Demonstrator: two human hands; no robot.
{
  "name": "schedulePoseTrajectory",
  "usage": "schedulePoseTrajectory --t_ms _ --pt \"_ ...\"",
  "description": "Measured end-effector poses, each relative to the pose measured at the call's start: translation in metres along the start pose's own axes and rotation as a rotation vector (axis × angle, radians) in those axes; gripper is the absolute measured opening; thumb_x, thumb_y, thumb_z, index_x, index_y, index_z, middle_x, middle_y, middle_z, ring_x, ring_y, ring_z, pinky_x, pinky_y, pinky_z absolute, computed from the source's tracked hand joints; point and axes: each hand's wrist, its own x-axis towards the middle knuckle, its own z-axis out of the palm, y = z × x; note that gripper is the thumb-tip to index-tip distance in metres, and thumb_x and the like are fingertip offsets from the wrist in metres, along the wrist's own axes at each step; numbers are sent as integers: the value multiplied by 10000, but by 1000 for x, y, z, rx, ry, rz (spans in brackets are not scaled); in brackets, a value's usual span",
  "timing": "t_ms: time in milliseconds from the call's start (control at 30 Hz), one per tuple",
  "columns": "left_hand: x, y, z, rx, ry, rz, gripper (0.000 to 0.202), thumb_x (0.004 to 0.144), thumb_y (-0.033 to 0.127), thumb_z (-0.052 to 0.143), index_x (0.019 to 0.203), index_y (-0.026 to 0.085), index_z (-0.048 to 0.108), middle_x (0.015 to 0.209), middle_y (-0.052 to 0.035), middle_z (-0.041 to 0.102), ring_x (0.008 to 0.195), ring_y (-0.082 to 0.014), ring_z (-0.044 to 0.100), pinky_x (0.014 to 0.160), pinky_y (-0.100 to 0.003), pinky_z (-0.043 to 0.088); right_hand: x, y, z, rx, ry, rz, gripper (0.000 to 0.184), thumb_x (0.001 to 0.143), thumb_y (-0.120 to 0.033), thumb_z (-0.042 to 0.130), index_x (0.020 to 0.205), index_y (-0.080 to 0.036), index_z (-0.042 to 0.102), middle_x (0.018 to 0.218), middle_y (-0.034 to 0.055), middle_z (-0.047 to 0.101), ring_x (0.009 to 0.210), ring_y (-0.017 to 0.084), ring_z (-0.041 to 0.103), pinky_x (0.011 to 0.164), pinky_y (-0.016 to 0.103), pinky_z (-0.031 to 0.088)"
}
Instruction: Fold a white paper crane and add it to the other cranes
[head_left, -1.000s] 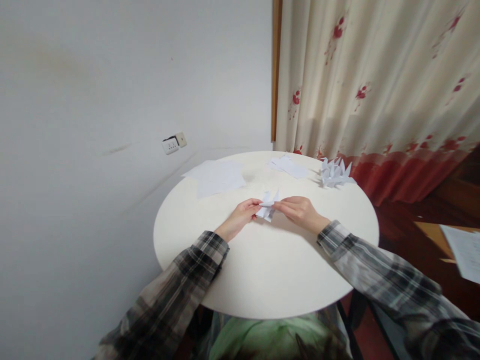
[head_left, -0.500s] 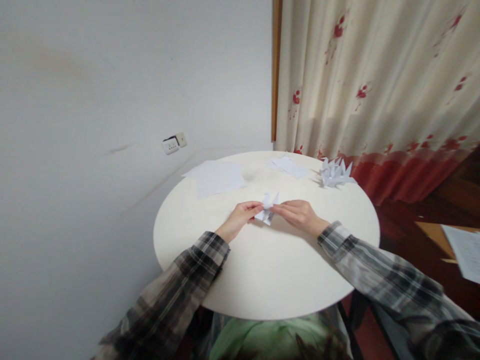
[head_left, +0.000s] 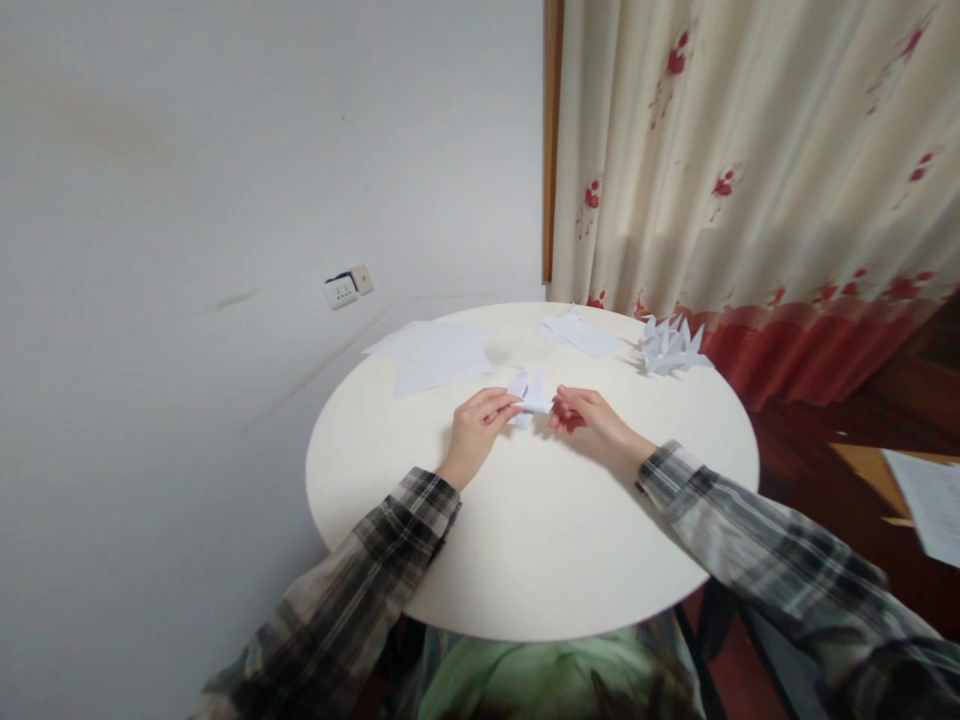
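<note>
A white folded paper crane (head_left: 533, 406) is held just over the round table's middle, its pointed ends sticking up away from me. My left hand (head_left: 477, 425) pinches its left side between thumb and fingers. At the crane's right end is my right hand (head_left: 583, 412), fingers curled in and fingertips at the edge of the wing. Part of the crane is covered by the left fingers, and fine folds are too small to make out.
On the white table (head_left: 555, 560), large paper sheets (head_left: 439, 355) lie at back left and smaller pieces (head_left: 579, 332) at the back. Several folded paper cranes (head_left: 670, 347) cluster at back right. A wall and a curtain (head_left: 720, 150) stand behind; papers (head_left: 926, 500) rest on another surface at right.
The crane has been turned and tipped in my fingers, so its lower flap shows less. My right hand has shifted slightly right and curled its fingers; my left hand has rotated a little upward.
</note>
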Motion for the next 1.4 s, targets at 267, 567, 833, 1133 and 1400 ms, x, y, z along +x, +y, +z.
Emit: schedulePoseTrajectory --t_ms 267,567,833,1133,1400 --pt "-1 -6 2 44 -46 127 192 808 333 594 818 180 709 887 -54 641 798 -154 588 707 -257 475 3 4 -1 92 -61 44 254 616 -335 720 717 -134 600 605 0 630 534 88 546 557 220 424" --pt "-2 -8 9 -337 -207 -196 349 687 358 683 948 129 656 1044 -96 564 738 -136 588 606 -246 485 5 8 -4 32 42 -118 169 637 -275 659 651 -163 534 553 -22 588 522 94 527 535 226 393" --pt "0 -9 6 -356 -221 -456 266 692 263 620 907 109 633 796 -66 667 569 -101 578 500 -191 410 -4 7 -3 -483 122 -448 52 734 -187 540 690 -167 560 627 -2 594 562 101 517 548 224 404" --pt "-2 -10 5 -353 -280 -548 277 744 224 575 983 92 624 719 -74 692 595 -126 614 525 -197 408 -4 12 -10 -906 102 -895 85 785 -104 493 770 -180 528 719 43 594 651 131 528 591 243 424" --pt "-5 -8 8 -399 -332 -543 395 707 299 659 1033 86 593 767 -87 696 643 -139 619 576 -221 433 -6 10 -6 -943 207 -965 91 783 -94 507 765 -183 512 692 42 590 641 139 540 569 247 431"
